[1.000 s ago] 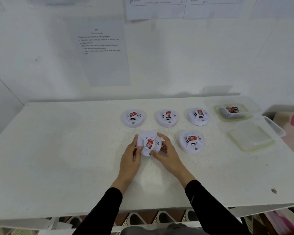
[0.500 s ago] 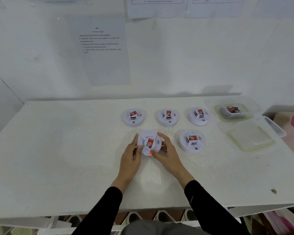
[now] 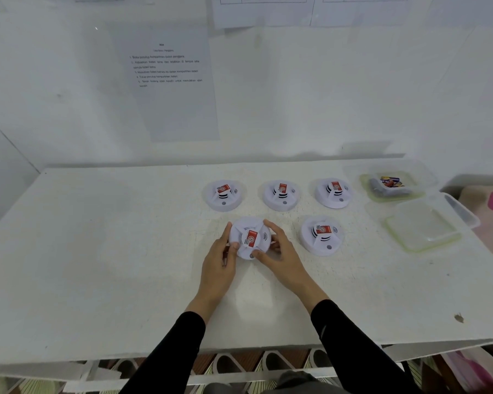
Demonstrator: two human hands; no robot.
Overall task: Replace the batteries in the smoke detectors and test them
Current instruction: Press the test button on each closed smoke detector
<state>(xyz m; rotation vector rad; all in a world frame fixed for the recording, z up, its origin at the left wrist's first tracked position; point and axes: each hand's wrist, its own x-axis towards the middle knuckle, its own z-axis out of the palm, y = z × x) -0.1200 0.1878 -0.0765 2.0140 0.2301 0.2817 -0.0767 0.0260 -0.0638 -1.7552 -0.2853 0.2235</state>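
Several round white smoke detectors with red labels lie on the white table [image 3: 111, 265]. The nearest detector [image 3: 249, 237] sits between my hands. My left hand [image 3: 218, 265] grips its left rim, thumb on its top. My right hand [image 3: 282, 257] grips its right rim, thumb lying by the small button at its front edge. Another detector [image 3: 322, 236] lies just to the right. Behind them, in a row, are the left detector [image 3: 224, 194], the middle detector [image 3: 281, 194] and the right detector [image 3: 333, 192].
A clear plastic box [image 3: 393, 186] with batteries stands at the back right. A second clear tray [image 3: 424, 226], holding nothing, lies in front of it. Printed sheets hang on the wall behind. The table's front edge is close to me.
The red light that glowed at the held detector's front edge half a second ago is off now. My hands stay on the detector, which has turned slightly.
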